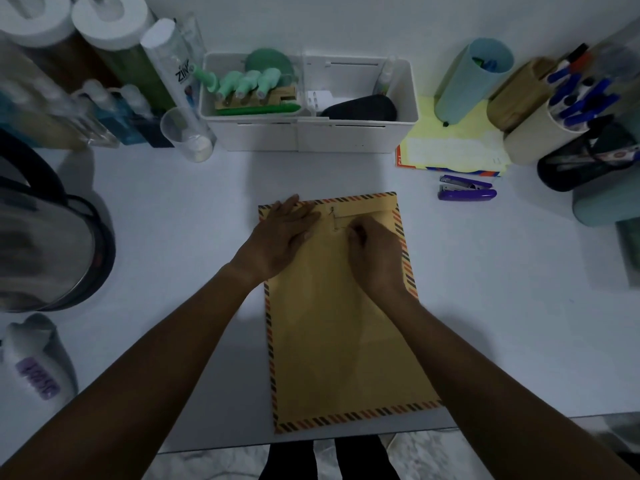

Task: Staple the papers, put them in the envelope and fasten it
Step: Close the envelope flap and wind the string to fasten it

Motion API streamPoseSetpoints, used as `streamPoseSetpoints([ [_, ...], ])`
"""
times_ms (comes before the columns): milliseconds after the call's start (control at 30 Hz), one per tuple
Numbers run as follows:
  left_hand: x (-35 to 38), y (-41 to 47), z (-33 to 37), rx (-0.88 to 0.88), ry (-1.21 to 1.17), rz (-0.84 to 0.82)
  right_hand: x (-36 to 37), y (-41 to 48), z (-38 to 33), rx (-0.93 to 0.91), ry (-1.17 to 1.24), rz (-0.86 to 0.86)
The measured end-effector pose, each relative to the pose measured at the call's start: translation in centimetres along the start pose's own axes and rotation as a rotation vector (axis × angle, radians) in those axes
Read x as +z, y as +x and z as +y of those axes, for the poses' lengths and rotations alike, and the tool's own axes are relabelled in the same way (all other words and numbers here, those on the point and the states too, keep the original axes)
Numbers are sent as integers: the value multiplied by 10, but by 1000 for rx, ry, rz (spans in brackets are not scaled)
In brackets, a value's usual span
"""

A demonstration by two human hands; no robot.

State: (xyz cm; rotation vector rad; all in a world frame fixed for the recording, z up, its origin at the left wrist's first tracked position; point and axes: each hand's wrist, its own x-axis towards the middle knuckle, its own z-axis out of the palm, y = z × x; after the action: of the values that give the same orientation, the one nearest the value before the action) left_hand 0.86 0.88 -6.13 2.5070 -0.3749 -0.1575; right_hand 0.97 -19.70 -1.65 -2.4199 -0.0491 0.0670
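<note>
Brown kraft envelope [343, 323] with a striped border lies flat on the white bench [173, 237], flap end away from the person. Left hand [284, 237] presses open-palmed on its upper left corner. Just right of it, the right hand [374, 251] has its grip pinched closed on the closure string [334, 223] below the flap button. Beyond the right hand lies a purple stapler [465, 190].

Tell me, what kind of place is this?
Probably a desk at home or in an office: a white table with cups of pens, a purple stapler and a brown envelope.
</note>
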Motion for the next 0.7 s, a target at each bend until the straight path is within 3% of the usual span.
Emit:
streamPoseSetpoints([
  [100, -2, 0, 0, -3, -26, 6, 10, -15, -16, -25, 59, -97],
  [233, -5, 1, 3, -16, -43, -19, 17, -26, -21, 12, 37, -104],
  [533, -5, -1, 1, 16, -17, -30, 8, -35, -10, -258, -363, -140],
  [700, -4, 0, 0, 13, -24, -21, 6, -39, 3, -160, -103, -28],
])
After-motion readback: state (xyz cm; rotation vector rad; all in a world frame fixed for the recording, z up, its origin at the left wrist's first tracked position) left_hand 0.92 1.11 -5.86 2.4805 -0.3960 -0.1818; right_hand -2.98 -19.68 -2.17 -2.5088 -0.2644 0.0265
